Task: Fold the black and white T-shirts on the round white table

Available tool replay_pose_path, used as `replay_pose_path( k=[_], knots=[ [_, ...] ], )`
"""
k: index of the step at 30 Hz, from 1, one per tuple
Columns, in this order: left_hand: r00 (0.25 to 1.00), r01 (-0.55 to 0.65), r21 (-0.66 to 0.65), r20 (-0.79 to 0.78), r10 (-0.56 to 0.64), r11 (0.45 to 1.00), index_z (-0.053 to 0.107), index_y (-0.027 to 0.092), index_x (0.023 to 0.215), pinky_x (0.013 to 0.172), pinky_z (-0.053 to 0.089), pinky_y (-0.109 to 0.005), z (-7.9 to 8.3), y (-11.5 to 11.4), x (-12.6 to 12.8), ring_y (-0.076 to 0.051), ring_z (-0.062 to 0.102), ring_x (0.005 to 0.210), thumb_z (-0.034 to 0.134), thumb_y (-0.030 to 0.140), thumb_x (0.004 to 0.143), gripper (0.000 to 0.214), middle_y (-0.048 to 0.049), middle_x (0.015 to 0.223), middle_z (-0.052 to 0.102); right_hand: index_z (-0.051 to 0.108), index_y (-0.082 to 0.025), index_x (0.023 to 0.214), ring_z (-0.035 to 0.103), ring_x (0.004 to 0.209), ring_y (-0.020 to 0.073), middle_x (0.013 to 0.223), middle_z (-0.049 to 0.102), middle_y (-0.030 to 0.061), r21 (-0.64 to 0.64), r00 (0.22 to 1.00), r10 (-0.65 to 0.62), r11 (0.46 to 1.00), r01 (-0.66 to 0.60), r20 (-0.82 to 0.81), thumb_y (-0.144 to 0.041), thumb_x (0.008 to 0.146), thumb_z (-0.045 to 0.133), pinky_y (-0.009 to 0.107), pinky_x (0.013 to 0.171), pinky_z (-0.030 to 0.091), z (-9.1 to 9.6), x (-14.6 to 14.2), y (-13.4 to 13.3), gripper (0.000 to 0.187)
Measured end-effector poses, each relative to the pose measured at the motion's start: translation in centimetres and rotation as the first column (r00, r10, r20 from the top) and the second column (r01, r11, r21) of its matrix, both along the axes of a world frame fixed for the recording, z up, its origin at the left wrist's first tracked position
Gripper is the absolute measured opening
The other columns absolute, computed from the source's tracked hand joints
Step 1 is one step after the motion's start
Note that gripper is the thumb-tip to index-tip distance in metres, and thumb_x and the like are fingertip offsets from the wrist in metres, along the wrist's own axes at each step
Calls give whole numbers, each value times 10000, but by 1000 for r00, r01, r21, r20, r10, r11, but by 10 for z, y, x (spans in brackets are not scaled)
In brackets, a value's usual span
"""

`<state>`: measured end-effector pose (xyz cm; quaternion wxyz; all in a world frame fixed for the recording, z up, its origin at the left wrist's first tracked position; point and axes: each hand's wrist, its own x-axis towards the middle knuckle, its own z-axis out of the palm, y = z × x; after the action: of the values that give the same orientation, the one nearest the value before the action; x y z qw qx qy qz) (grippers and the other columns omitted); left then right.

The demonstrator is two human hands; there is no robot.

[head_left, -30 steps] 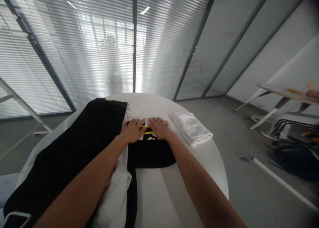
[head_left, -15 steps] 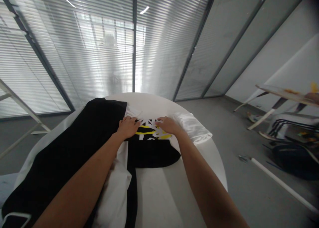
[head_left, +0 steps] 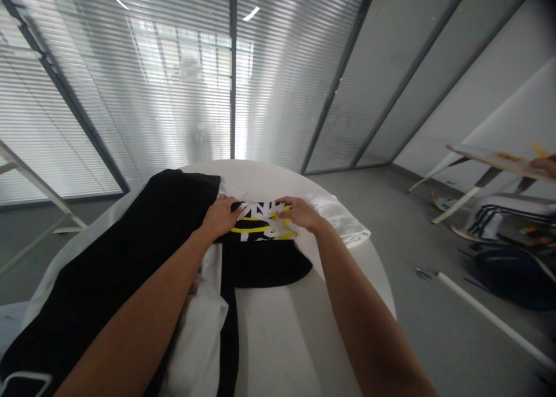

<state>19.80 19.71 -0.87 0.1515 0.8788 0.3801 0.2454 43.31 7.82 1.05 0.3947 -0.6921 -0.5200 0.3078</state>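
A folded black garment (head_left: 264, 264) with a black, white and yellow printed panel (head_left: 254, 226) lies on the white round table (head_left: 278, 322). My left hand (head_left: 221, 216) grips the panel's left far edge, thumb on the near side and fingers curled behind. Opposite it, my right hand (head_left: 301, 213) pinches the right far edge in the same way. A long black cloth piece (head_left: 125, 258) spreads leftward beside my left forearm. White cloth (head_left: 202, 322) and a narrow black strip (head_left: 229, 339) run toward me. How these pieces join is unclear.
Shiny white folded cloth (head_left: 341, 220) lies at the table's right side. On the floor to the right are a white pole (head_left: 486, 316) and a dark bag (head_left: 512, 272). Another person's hand (head_left: 545, 165) is over a table (head_left: 490, 157). Glass partitions with blinds (head_left: 174, 96) stand ahead.
My hands have gone from lying on the printed panel to gripping its far edge, which is now slightly raised. The panel shows more fully and has shifted a little.
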Motion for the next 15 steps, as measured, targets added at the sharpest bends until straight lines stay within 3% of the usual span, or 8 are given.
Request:
replay_pose_path(
  k=[2,4,7,9,11,13,15],
  knots=[
    [989,-72,84,131,60,994,639,175,1153,1030,410,-336,5,0,-1,-219,545,1127,468,337,925,328,-112,1151,602,643,-180,1150,662,868,172,1077,704,56,89,986,-163,982,164,-25,-175,703,661,309,801,536,-10,-6,10,447],
    [967,-168,156,216,132,973,590,171,1249,1058,389,-365,9,-1,-3,-238,495,1183,441,303,932,375,-126,1214,559,599,-172,1202,659,924,177,1130,683,79,165,940,-330,926,339,-83,-210,743,615,317,821,535,-20,-12,19,461],
    [975,-203,191,131,180,960,556,210,1322,1031,401,-439,14,-7,-5,-285,470,1190,497,301,885,450,-131,1244,515,491,-159,1316,621,1097,193,1301,595,145,265,886,-397,852,452,-238,-208,778,534,333,884,522,-32,-14,26,542],
    [997,-82,194,2,83,978,572,263,1316,1008,410,-458,15,-15,-4,-294,476,1180,549,328,845,475,-112,1243,508,438,-170,1361,565,1206,194,1390,526,158,312,885,-363,838,447,-293,-173,766,505,337,935,500,-33,-11,25,598],
    [990,105,178,-114,-86,978,580,314,1307,1021,394,-459,15,-24,-2,-286,468,1204,572,379,832,479,-88,1259,508,443,-181,1359,518,1267,193,1418,505,148,312,900,-350,852,421,-260,-138,742,497,331,957,488,-29,-5,23,621],
    [959,236,147,-192,-207,960,570,340,1319,1062,350,-470,15,-32,1,-281,449,1248,572,439,834,495,-78,1300,504,480,-188,1334,538,1241,206,1403,522,137,217,913,-383,888,406,-141,-127,731,512,327,922,507,-22,1,19,607],
    [932,292,116,-259,-255,949,550,351,1343,1116,259,-515,14,-37,2,-292,414,1303,566,510,833,534,-83,1359,487,532,-170,1285,631,1080,233,1301,599,155,57,914,-405,913,405,-21,-150,730,561,348,822,548,-13,5,15,556]
  ],
)
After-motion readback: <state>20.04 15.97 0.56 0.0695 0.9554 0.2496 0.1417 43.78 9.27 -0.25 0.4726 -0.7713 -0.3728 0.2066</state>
